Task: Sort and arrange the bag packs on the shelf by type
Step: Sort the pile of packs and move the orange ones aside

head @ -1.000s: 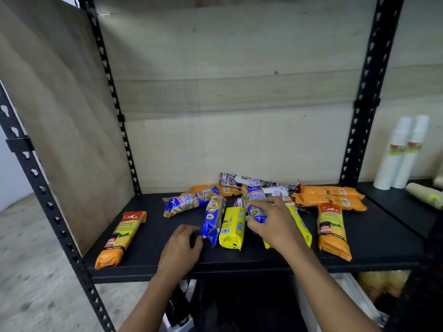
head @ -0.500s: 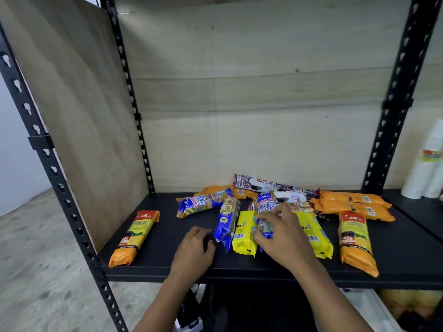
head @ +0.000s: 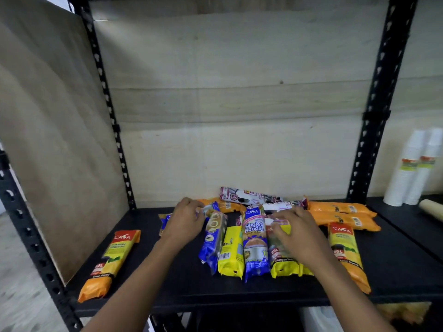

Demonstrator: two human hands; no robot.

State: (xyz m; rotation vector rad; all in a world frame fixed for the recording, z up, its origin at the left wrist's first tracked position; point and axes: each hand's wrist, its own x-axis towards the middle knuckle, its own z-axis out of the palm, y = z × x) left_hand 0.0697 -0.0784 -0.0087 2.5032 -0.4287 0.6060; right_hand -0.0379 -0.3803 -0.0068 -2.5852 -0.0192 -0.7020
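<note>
Several bag packs [head: 255, 240] lie overlapped mid-shelf [head: 167, 286]. Left hand [head: 184, 221] grips a blue pack [head: 165, 224]; right hand [head: 294, 233] pinches a yellow pack [head: 282, 267]. Risk: dragging either may dislodge neighbouring packs, remixing types.

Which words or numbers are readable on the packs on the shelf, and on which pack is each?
"CASA": left orange pack.
"CASA", "Singlet Handle": blue pack.
"CASA": right orange pack.
"25L": yellow pack under the right hand.
Other print is too blurred to read.
</note>
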